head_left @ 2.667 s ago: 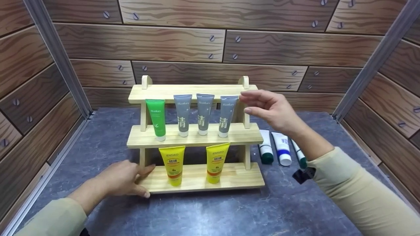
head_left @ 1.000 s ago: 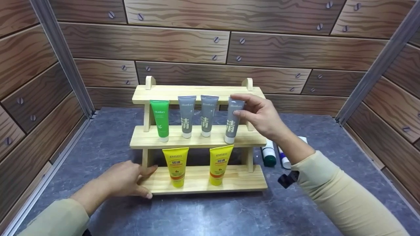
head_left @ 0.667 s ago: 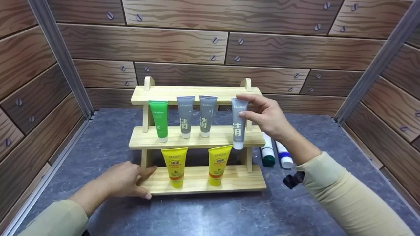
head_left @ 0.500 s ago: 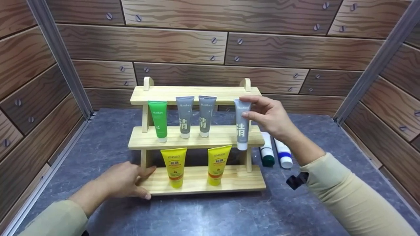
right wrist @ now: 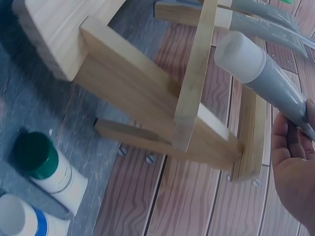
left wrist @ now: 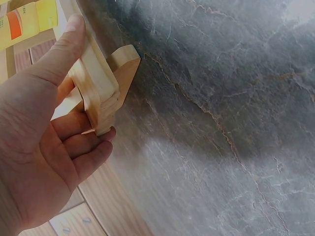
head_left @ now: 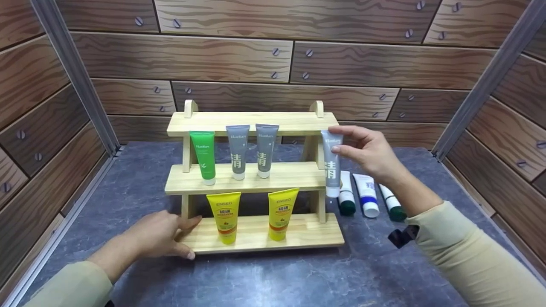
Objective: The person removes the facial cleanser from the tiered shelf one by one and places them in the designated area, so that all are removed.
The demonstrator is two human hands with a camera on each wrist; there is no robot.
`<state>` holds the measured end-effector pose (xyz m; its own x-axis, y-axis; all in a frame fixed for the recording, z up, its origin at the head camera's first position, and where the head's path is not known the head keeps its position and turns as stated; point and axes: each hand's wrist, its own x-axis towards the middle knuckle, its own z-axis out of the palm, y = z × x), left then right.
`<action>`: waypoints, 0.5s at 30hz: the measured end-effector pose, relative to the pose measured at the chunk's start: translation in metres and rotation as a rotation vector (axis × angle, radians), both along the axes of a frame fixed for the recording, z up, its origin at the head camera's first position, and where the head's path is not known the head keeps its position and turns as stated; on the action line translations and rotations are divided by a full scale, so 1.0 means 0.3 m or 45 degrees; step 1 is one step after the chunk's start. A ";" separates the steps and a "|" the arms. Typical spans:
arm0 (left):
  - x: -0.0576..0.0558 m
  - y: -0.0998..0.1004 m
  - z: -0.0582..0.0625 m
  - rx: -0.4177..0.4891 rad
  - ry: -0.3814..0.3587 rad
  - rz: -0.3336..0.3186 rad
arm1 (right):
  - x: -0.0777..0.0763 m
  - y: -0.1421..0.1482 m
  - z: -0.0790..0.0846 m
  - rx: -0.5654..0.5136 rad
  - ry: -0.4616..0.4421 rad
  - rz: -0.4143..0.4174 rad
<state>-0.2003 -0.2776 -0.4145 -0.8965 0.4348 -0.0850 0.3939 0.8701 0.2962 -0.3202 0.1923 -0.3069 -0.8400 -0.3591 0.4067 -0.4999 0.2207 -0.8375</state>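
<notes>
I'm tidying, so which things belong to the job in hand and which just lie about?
Likely job:
gray tube, pinched by right hand
wooden shelf, gripped by left hand

Seemingly idle:
on the shelf: two other gray tubes, green tube, two yellow tubes
on the table: three white tubes

Plank-patterned walls (head_left: 239, 59) with metal corner posts (head_left: 79, 76) flank a grey marbled surface (head_left: 367, 264) reflecting a bright glare (head_left: 260, 283).

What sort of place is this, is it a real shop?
Probably not; it looks more like a small booth for trying things out. Wood-patterned panels close in the grey tabletop, metal posts stand at the corners, and one little wooden display stand holds squeeze tubes.
</notes>
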 end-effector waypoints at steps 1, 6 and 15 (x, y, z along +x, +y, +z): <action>0.000 -0.001 0.000 0.001 -0.002 0.002 | 0.000 0.007 0.001 0.001 -0.003 0.000; 0.001 -0.001 0.000 0.000 -0.012 0.015 | 0.001 0.046 0.007 0.002 -0.019 -0.015; -0.001 0.002 0.004 -0.002 -0.035 0.033 | 0.009 0.120 0.020 0.045 0.007 -0.080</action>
<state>-0.2006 -0.2769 -0.4132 -0.9048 0.4112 -0.1106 0.3629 0.8805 0.3050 -0.3176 0.2283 -0.3010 -0.8593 -0.3200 0.3991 -0.4884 0.2813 -0.8260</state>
